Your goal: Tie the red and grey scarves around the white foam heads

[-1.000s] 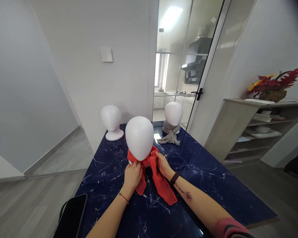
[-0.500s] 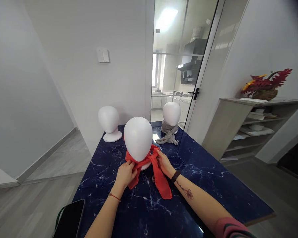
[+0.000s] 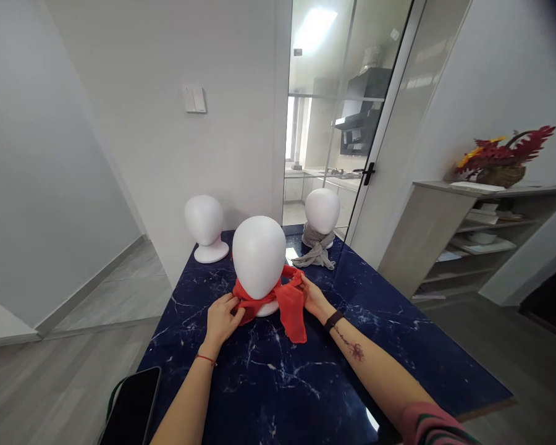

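Observation:
A white mannequin head [image 3: 259,253] stands at the middle of the dark blue marbled table [image 3: 278,383]. Around its neck goes a red scarf [image 3: 293,312], with one end hanging down in front on the right. My left hand [image 3: 221,318] pinches the scarf at the left of the neck, its fingertips partly hidden by the cloth. On the right side, my right hand [image 3: 314,295] grips a loop of the scarf and holds it out from the neck.
Behind on the left is a bare white mannequin head [image 3: 204,222]. Another mannequin head [image 3: 322,210] at the back right wears a knotted grey scarf [image 3: 317,247]. A black phone [image 3: 132,408] lies at the table's front left. A glass door [image 3: 333,111] stands behind.
My left hand has moved left and my right hand slightly right and up, spreading the scarf. The hanging right end has risen, and the left end no longer hangs as low.

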Demonstrator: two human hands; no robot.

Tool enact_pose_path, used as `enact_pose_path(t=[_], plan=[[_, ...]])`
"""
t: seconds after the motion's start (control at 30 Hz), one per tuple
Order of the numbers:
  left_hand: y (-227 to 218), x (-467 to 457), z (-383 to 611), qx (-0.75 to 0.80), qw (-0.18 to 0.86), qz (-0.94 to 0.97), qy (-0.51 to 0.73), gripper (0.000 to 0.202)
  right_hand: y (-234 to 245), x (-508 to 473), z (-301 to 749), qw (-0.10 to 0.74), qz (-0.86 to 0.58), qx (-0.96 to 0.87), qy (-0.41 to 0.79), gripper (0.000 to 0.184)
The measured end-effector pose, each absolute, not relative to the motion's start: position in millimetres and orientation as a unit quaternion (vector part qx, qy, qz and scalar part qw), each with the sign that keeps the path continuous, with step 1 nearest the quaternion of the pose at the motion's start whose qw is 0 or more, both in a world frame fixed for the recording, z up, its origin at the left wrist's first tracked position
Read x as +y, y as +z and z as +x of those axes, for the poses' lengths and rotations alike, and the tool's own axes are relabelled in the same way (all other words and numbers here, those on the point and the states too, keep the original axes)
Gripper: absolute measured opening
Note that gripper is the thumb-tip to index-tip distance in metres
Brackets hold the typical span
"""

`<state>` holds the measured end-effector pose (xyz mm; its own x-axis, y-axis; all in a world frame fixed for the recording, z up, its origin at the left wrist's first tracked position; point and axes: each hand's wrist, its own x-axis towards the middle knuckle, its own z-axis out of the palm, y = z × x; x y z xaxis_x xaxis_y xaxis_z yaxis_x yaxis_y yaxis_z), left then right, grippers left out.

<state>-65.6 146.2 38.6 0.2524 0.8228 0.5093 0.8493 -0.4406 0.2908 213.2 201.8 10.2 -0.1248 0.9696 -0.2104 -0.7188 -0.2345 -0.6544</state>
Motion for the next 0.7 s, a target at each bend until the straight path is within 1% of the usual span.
enact_pose_path(t=[0.13, 0.27, 0.4, 0.5, 0.6, 0.67, 0.7], plan=[[34.2, 149.1, -68.8, -0.529, -0.039, -0.756, -0.383, 0.025, 13.5, 205.5, 216.0, 0.579, -0.282, -0.167, 0.747, 0.014], [33.3, 152.2, -73.4, -0.518, -0.133, -0.700, -0.473, 0.024, 15.2, 208.1, 219.9, 0.583, -0.242, -0.129, 0.765, 0.015], [26.9, 159.3, -79.2, -0.520, -0.229, -0.607, -0.556, 0.019, 14.7, 210.6, 227.0, 0.561, -0.236, -0.125, 0.784, 0.017], [20.2, 164.9, -81.2, -0.521, -0.251, -0.587, -0.567, 0.021, 15.9, 212.6, 231.5, 0.545, -0.237, -0.119, 0.795, 0.016], [19.9, 166.4, -80.0, -0.518, -0.261, -0.599, -0.553, 0.023, 17.8, 211.7, 231.0, 0.550, -0.238, -0.110, 0.793, 0.016], [25.2, 163.9, -77.7, -0.513, -0.257, -0.621, -0.534, 0.018, 18.4, 207.5, 226.8, 0.557, -0.240, -0.113, 0.787, 0.015], [29.2, 161.5, -76.2, -0.517, -0.239, -0.647, -0.507, 0.015, 18.4, 204.1, 223.8, 0.553, -0.243, -0.125, 0.787, 0.014]])
